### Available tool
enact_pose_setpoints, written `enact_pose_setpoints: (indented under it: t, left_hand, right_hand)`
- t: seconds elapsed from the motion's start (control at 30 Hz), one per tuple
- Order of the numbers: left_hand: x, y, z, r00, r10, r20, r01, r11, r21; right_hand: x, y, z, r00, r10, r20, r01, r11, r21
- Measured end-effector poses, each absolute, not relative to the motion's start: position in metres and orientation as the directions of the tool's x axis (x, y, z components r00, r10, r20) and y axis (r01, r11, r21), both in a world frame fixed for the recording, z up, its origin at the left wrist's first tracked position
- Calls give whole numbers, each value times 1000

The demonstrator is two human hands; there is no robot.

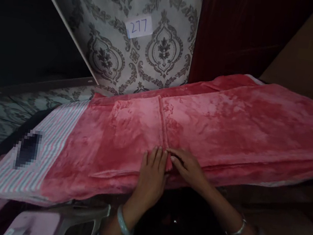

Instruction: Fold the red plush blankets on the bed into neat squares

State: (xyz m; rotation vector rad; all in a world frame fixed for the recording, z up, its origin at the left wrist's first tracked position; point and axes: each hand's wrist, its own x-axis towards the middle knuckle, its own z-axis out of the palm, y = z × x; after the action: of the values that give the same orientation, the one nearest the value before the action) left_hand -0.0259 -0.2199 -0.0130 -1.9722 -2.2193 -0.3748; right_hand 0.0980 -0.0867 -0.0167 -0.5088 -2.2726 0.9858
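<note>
A red and pink plush blanket (216,126) lies spread lengthwise, with a folded-over section on its left part. A raised edge of that fold runs from the back towards my hands. My left hand (152,175) rests flat on the blanket, fingers stretched out and pointing away from me, just left of the edge. Beside it, my right hand (186,167) has its thumb and fingers drawn together at the near end of the same edge, pinching the fabric there. The fingertips of both hands nearly meet.
Striped cloth (62,135) shows at the left end, bearing a blurred dark patch (28,150). Behind stands a patterned wall (164,44) with a paper label (140,26) reading 277. A pink stool-like surface (36,225) is at the lower left, and a dark red panel (239,35) at the back.
</note>
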Motion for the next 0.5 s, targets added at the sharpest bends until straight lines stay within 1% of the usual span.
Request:
enact_pose_setpoints:
  t: [0.13, 0.23, 0.3, 0.4, 0.47, 0.5]
  left_hand:
    - [-14, -219, -33, -131, 923, 361, 990, 139, 4]
    - [-13, -221, -39, -109, 905, 411, 992, 123, -9]
    - [-13, -226, -36, -80, 894, 440, 996, 85, 8]
    - [-15, -239, -21, -17, 883, 469, 996, -27, 87]
    - [-26, -250, -5, -12, 849, 529, 987, -74, 141]
    - [-35, -254, 4, -34, 818, 575, 986, -68, 155]
  right_hand:
    - [94, -88, -18, -642, 626, 443, 118, 652, -749]
    - [86, -89, -13, -618, 614, 491, 80, 670, -738]
    - [80, -89, -11, -635, 588, 500, 68, 688, -723]
    - [67, -88, -6, -692, 525, 496, 58, 725, -686]
    - [56, -86, 2, -736, 487, 470, 75, 749, -658]
    - [50, -85, 7, -761, 470, 447, 93, 761, -642]
